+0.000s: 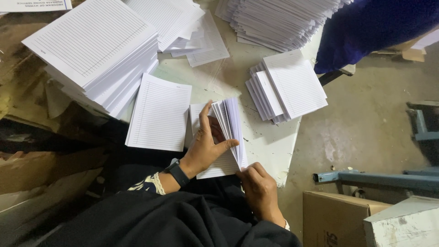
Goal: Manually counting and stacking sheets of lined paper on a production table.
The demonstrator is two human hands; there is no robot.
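White ruled sheets, a thin bundle, stand fanned on edge near the front of the desk. The left hand grasps the bundle, thumb across the sheet edges and index finger pressed behind. The right hand pinches its lower corner between curled fingers. The fan looks loosely held, so I judge a few leaves could slip out or crease if either grip eases. The bundle sits close to the desk's front edge, and loose leaves could slide onto the lap or floor. Just to the left lies a single flat sheet, easily dragged by the wrist. Farther off, the tall stack overhangs its base, and a nudge might topple it.
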